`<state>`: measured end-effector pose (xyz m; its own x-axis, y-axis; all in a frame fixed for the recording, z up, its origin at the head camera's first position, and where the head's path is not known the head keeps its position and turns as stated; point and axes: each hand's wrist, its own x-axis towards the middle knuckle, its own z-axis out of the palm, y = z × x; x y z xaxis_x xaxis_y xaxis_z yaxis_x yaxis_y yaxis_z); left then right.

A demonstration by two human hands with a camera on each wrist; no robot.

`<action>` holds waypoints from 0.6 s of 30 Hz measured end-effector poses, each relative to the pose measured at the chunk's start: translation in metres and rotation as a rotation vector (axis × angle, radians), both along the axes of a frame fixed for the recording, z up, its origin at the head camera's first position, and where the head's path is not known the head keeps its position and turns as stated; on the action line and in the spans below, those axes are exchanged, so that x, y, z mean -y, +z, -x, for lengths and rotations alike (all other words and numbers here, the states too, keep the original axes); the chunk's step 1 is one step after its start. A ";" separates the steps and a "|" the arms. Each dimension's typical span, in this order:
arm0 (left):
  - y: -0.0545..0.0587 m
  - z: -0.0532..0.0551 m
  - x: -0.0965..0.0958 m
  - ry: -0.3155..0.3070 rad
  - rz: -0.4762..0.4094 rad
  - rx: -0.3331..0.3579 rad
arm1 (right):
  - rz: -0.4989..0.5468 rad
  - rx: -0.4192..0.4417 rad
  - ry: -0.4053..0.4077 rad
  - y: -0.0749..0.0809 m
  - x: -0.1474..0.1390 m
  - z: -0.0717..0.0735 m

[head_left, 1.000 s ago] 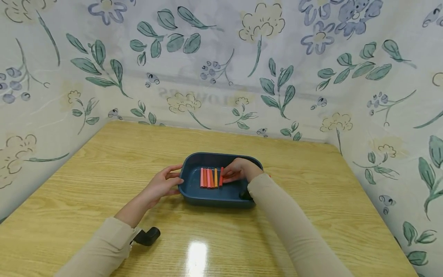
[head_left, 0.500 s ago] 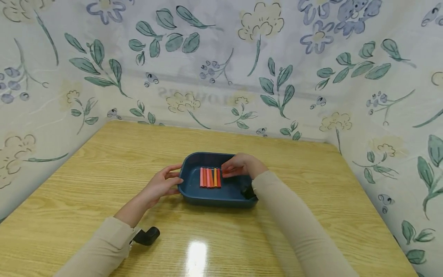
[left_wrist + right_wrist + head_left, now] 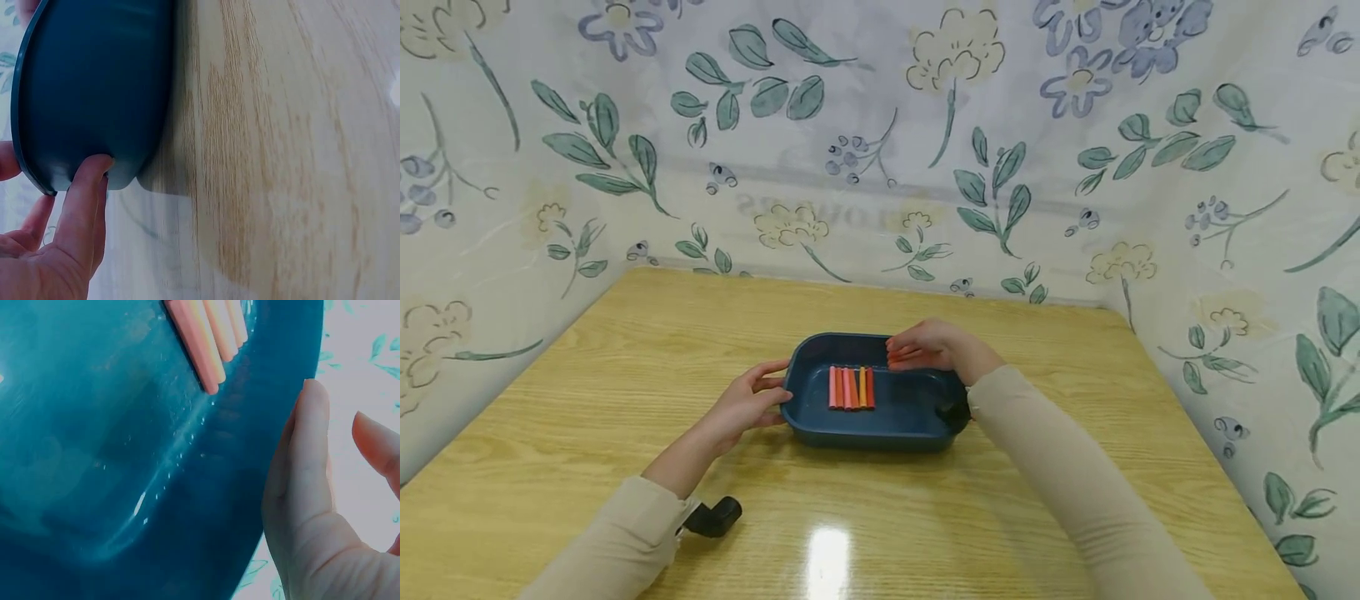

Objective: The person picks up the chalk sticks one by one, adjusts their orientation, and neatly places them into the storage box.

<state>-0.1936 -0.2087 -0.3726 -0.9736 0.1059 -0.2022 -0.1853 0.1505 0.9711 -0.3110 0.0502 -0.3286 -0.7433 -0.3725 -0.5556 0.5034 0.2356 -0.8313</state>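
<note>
A dark blue oblong bin [image 3: 880, 437] sits on the table. Inside, left of centre, several slim pink, orange, yellow and red crayon-like sticks [image 3: 851, 388] lie side by side in a row; their ends [image 3: 197, 347] also show in the right wrist view. My left hand [image 3: 747, 406] holds the bin's left end, thumb at the rim, fingers against the outer wall [image 3: 100, 94]. Above the bin's far right side is my right hand [image 3: 928, 346], holding nothing. In the right wrist view its fingers [image 3: 312, 456] are straight and the thumb stands apart.
The bin stands on a wood-grain table [image 3: 715, 325]. Floral-patterned sheeting [image 3: 850, 167] closes off the back and both sides. A black wrist device [image 3: 715, 517] juts from the left cuff; another [image 3: 953, 410] shows by the right cuff.
The red stick that my right hand held now lies at the right end of the row. That hand has let go and moved up and right. My left hand has stayed on the bin.
</note>
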 end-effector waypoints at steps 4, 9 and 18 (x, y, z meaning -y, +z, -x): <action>-0.002 0.001 0.000 0.009 0.013 0.002 | 0.011 -0.022 0.009 0.003 -0.011 -0.004; -0.005 0.001 -0.002 0.000 0.014 0.013 | 0.014 -0.047 0.019 0.006 -0.027 -0.012; -0.004 0.002 -0.001 -0.017 -0.002 -0.021 | 0.044 -0.097 0.006 0.010 -0.054 -0.025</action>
<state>-0.1956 -0.2076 -0.3770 -0.9756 0.1230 -0.1817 -0.1625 0.1514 0.9750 -0.2861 0.1039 -0.3190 -0.7908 -0.3995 -0.4637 0.4183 0.2002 -0.8860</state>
